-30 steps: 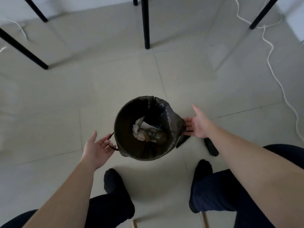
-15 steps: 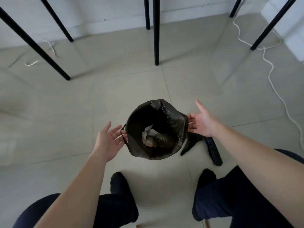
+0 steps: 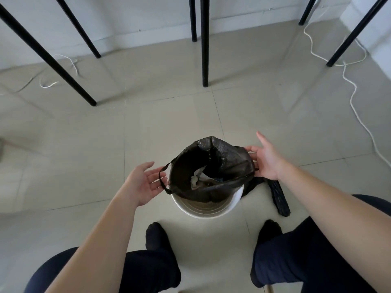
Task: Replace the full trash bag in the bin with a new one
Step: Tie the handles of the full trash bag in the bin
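Note:
A black trash bag (image 3: 232,163) with crumpled paper (image 3: 195,178) and other rubbish inside is raised partly out of a round white bin (image 3: 211,212) on the tiled floor. My left hand (image 3: 141,182) is at the bag's left side, palm up and fingers straight, with the bag's thin handle loop (image 3: 162,179) lying across the fingertips. At the bag's right side my right hand (image 3: 266,161) touches it with straight fingers. A folded black bag (image 3: 279,197) lies on the floor right of the bin.
Black table legs (image 3: 204,49) stand ahead, further ones (image 3: 48,56) at left and right. A white cable (image 3: 353,96) snakes across the floor at right, another (image 3: 48,84) at left. My knees and dark-socked feet (image 3: 157,240) flank the bin.
The bag has risen out of the bin, so the white rim now shows below it. Both hands moved up with the bag.

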A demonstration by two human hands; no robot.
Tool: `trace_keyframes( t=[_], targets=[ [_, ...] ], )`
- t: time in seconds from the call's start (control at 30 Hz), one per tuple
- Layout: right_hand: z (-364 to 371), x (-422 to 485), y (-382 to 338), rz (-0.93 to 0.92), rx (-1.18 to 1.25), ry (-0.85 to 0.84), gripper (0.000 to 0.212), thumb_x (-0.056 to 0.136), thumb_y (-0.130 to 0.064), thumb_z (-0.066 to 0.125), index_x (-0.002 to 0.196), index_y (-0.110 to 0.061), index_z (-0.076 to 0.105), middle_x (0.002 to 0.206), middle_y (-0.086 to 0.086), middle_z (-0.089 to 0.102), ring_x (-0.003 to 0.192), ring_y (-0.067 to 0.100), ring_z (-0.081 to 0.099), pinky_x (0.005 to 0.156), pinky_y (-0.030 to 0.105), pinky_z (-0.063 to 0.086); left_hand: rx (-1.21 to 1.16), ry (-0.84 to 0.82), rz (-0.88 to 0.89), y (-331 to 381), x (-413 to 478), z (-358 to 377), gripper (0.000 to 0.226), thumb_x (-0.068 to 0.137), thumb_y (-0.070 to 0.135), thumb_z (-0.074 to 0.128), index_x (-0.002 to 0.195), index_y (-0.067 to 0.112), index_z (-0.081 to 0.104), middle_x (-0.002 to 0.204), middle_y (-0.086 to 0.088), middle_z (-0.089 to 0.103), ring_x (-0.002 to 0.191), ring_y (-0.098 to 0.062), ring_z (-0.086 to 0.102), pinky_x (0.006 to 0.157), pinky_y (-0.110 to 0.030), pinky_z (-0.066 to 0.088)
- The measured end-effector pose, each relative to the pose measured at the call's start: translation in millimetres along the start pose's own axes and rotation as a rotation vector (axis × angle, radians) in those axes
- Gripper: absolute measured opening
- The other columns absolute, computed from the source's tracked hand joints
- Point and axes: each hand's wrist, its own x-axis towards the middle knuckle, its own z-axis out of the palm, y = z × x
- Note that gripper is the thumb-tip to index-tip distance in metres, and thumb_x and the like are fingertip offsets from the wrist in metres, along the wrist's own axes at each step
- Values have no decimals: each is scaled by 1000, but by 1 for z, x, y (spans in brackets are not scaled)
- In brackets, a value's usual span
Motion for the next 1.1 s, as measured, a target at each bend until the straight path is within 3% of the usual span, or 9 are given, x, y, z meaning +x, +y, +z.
trace_keyframes(
  t=[0.17,0.3,0.47,0.63,0.7,0.8,0.9,1.03,1.1],
  targets=[
    [4,-13,-13,-75,-4,14,77,85,-87,35,95,-18,68,73,3,54,61,22,47,62,32,36,41,-19,20,10,-20,3,40,102,28,61,124,-4,68,76,-13,68,68,-31,64,83,-42,60],
    [4,-38,-24,-98,-38,-60,77,84,-88,37,88,-18,69,70,1,54,59,21,52,58,29,41,132,-79,47,22,-47,11,32,100,29,64,106,-2,71,74,-11,63,64,-30,64,84,-42,59],
    [-2,-61,-31,-43,-164,-133,84,80,-91,41,101,-16,72,72,3,53,62,23,55,60,31,49,346,-89,117,35,-68,11,40,98,39,67,108,1,76,67,-8,55,59,-28,60,96,-46,57],
    [0,-55,-28,-1,-344,-31,91,88,-88,28,119,-13,68,68,7,58,66,26,64,73,44,61,518,-110,186,41,-72,23,40,100,44,65,115,12,83,61,-4,45,62,-28,61,98,-45,59],
    [6,-48,-23,18,-400,44,88,92,-85,24,120,-13,67,83,14,68,79,33,70,73,52,62,554,-100,204,42,-70,26,36,101,44,64,115,17,83,60,-3,45,64,-29,64,98,-45,59],
    [15,-34,-10,68,-443,109,85,95,-81,23,125,-13,64,112,22,70,97,40,71,65,52,63,600,-65,197,43,-65,24,33,100,44,65,114,21,84,62,-3,46,67,-31,66,96,-45,61],
    [20,-18,-2,131,-493,170,85,95,-81,22,124,-13,64,114,21,69,96,41,71,62,50,64,624,-17,195,46,-60,17,31,100,43,66,112,23,85,62,-3,45,69,-32,66,93,-43,62],
    [18,-1,1,183,-540,230,86,94,-82,18,119,-15,65,114,18,70,100,39,70,83,57,63,614,64,210,53,-53,8,30,99,42,66,109,22,86,61,-2,43,72,-33,64,78,-38,61],
    [14,4,2,177,-510,231,87,94,-82,19,114,-14,69,109,19,72,97,38,72,85,58,62,602,97,216,55,-50,6,31,99,42,65,109,21,85,60,-1,42,70,-32,64,76,-38,60]
  ],
)
